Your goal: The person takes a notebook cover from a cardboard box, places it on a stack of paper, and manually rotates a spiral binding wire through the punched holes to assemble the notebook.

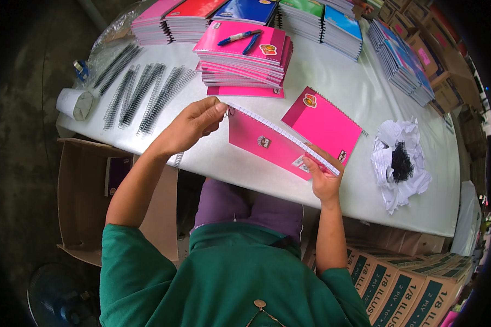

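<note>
A pink-covered notebook (259,135) is held at a slant above the table, its white page edges facing up. My right hand (325,179) grips its right end, thumb on the cover and fingers behind. At its upper left corner my left hand (199,124) is closed in a pinch on a dark spiral binding coil (231,111), whose loops show at the notebook's edge. How much of the coil lies inside the hand is hidden. Just beyond the right hand, a pink notebook with a coil along its edge (322,122) lies on the table.
A stack of pink notebooks (240,65) carries two pens (239,38). Loose coils (147,92) lie at left, near a white roll (75,103). Crumpled paper with black coil scraps (401,161) sits at right. Coloured notebook stacks (300,20) line the back. A cardboard box (82,191) stands below left.
</note>
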Tool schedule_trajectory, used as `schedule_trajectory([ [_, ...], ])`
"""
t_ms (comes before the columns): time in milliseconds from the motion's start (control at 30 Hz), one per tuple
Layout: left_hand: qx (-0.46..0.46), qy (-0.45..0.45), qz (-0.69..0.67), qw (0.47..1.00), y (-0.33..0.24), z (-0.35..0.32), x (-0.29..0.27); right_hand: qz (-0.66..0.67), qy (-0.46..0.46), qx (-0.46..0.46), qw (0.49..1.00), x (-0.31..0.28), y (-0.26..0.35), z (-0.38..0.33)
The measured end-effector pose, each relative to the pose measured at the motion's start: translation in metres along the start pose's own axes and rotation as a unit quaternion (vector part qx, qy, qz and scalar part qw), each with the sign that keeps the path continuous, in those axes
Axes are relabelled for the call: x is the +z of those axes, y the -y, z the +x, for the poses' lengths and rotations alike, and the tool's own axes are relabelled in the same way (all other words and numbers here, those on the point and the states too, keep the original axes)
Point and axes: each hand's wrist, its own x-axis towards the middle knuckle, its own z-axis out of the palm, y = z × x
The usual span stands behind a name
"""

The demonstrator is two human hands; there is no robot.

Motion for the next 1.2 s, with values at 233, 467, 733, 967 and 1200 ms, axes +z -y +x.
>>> schedule_trajectory([
  [233, -0.180, 0.080, -0.149, 0.969, -0.019, 0.004, -0.024, 0.010, 0.042, -0.060, 0.997, -0.002, -0.008, 0.002],
  [467, 0.247, -0.021, 0.374, 0.894, -0.025, 0.003, -0.025, 0.007, 0.062, -0.017, 0.998, -0.006, 0.008, 0.002],
  [733, 0.314, -0.031, 0.593, 0.740, -0.055, -0.004, -0.004, -0.003, 0.066, -0.027, 0.997, 0.002, 0.008, -0.003],
  [967, 0.311, 0.022, 0.620, 0.720, -0.060, -0.006, -0.001, -0.110, 0.078, -0.056, 0.989, 0.009, 0.013, -0.005],
  [1200, 0.292, 0.040, 0.678, 0.673, -0.063, -0.008, -0.002, -0.103, 0.067, -0.084, 0.989, 0.011, 0.009, -0.008],
])
